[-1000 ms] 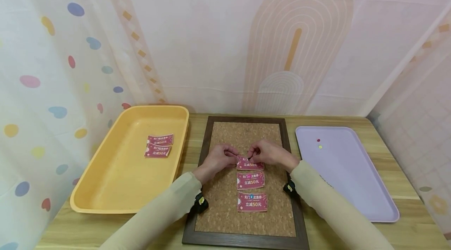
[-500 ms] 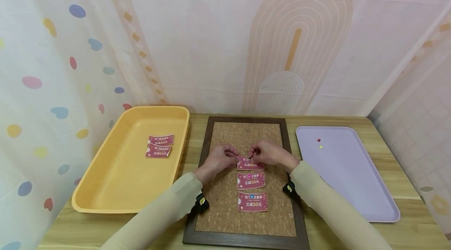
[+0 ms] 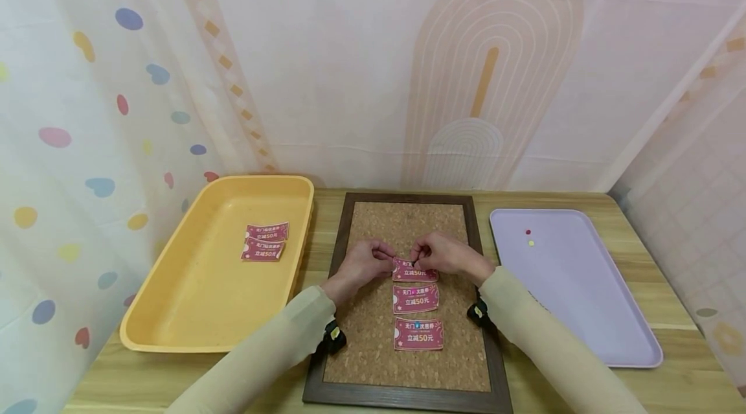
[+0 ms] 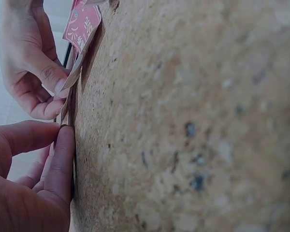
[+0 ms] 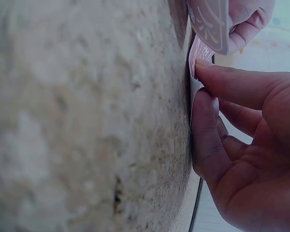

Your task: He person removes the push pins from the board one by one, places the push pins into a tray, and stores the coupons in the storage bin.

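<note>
Pink rectangular paper coupon (image 3: 416, 273), 12 o'clock among three, on brown-framed cork board (image 3: 373, 362). Left hand (image 3: 362, 263) pinches 10-o'clock corner; right hand (image 3: 441, 253), 12-o'clock edge. Likely step: fixing; next calls for steady press.

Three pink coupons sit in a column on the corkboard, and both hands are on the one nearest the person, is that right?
Not the nearest coupon: the head view shows the left hand and right hand on the farthest coupon. The column of three on the corkboard is right.
</note>
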Demonstrator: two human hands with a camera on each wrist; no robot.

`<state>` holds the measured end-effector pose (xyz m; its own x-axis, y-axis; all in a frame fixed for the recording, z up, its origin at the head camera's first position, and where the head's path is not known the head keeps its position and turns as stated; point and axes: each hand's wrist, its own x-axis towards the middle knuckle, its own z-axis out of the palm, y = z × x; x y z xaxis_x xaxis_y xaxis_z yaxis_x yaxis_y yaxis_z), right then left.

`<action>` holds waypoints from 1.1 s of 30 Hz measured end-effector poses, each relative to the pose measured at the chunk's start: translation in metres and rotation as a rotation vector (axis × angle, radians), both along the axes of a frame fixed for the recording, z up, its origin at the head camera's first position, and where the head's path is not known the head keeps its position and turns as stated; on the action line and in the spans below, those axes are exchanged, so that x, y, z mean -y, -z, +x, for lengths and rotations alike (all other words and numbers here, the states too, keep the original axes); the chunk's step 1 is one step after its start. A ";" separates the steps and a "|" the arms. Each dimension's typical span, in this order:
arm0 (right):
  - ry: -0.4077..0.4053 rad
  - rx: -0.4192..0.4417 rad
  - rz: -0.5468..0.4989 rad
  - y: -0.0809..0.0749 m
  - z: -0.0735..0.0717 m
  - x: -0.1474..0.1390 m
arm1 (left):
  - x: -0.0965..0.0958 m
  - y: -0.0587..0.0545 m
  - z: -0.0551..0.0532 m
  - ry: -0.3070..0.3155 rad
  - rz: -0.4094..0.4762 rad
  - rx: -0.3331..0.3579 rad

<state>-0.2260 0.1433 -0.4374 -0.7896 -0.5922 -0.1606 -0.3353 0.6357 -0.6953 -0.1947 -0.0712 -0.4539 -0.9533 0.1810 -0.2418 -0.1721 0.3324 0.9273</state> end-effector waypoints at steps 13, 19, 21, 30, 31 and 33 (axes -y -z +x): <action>0.011 0.025 0.012 -0.001 0.001 0.001 | 0.000 -0.001 0.000 -0.002 -0.026 0.007; 0.007 0.043 0.002 -0.003 0.000 0.001 | -0.001 -0.001 0.000 0.005 -0.037 -0.013; -0.001 0.041 -0.006 -0.003 0.000 0.000 | -0.001 -0.001 0.000 0.006 -0.027 -0.016; -0.019 0.012 -0.031 -0.002 0.001 -0.001 | 0.000 0.000 0.000 0.001 -0.029 -0.021; -0.021 0.009 -0.030 -0.002 0.001 -0.001 | 0.000 0.000 0.000 -0.001 -0.029 -0.019; -0.025 0.002 -0.027 -0.002 0.002 0.000 | 0.000 0.000 0.000 -0.001 -0.024 -0.014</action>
<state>-0.2244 0.1435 -0.4350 -0.7742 -0.6160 -0.1454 -0.3499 0.6079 -0.7128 -0.1945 -0.0716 -0.4539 -0.9568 0.1745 -0.2327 -0.1594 0.3546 0.9213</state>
